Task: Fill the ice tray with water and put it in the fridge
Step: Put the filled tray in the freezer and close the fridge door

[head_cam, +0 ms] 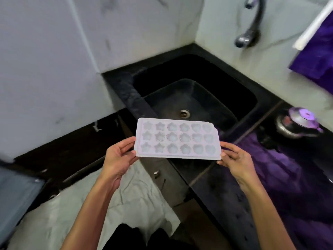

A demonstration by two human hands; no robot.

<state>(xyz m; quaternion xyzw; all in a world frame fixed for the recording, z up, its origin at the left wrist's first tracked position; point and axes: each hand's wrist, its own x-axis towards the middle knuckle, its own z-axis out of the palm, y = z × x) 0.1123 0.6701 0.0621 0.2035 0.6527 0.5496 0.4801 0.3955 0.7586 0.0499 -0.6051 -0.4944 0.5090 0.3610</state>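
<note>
White ice tray between both hands.

No readable text, labels, brands or numbers — none on anything

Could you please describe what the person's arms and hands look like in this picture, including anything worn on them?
Both forearms are bare from the bottom edge of the frame up to the wrists; no sleeves show. The left hand and right hand wear no gloves, and no rings, watch or bracelets are visible. The fingernails look short and unpainted.
</note>
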